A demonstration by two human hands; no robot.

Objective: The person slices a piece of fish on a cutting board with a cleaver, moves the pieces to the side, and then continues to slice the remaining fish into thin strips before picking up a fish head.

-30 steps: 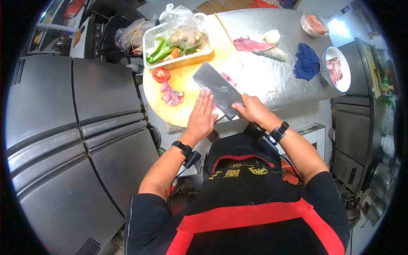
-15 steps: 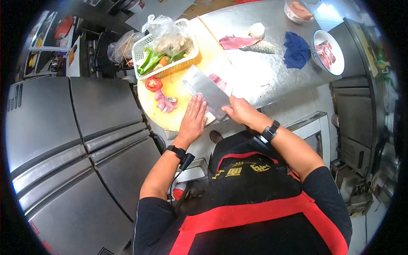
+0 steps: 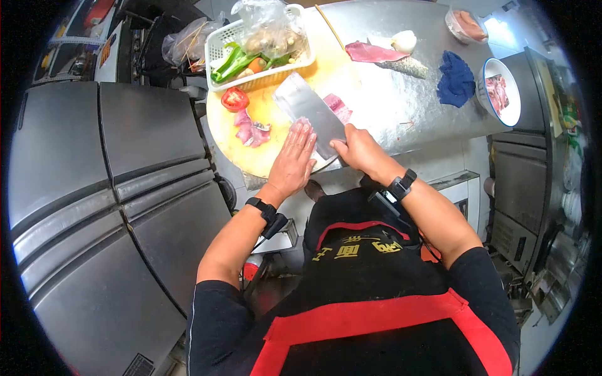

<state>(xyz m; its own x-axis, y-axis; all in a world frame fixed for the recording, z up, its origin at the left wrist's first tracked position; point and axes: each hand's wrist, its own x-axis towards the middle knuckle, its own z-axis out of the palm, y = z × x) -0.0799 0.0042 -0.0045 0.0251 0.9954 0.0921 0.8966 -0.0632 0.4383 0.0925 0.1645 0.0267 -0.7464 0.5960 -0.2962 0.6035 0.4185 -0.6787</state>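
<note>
My right hand (image 3: 367, 151) is closed around the handle end of a cleaver (image 3: 310, 113). Its broad blade lies tilted over the round yellow cutting board (image 3: 219, 128). Against the blade's left side rests my left hand (image 3: 291, 161), fingers stretched out flat near the board's front edge; what lies under the fingertips is mostly hidden. A piece of pink flesh (image 3: 337, 108) shows beyond the blade on the right. Left of the blade are thin pink slices (image 3: 252, 131) and a cut tomato (image 3: 234, 99).
A white basket (image 3: 213, 50) of vegetables and a plastic bag (image 3: 263, 19) stands at the board's back. On the metal table (image 3: 376, 119) lie a fish piece (image 3: 382, 55), a white onion-like bulb (image 3: 404, 41), a blue cloth (image 3: 456, 79), a bowl of meat (image 3: 498, 94) and a tub (image 3: 467, 26).
The whole view has shifted and turned slightly, so the board and basket appear higher. Both hands and the cleaver keep nearly the same place on the board.
</note>
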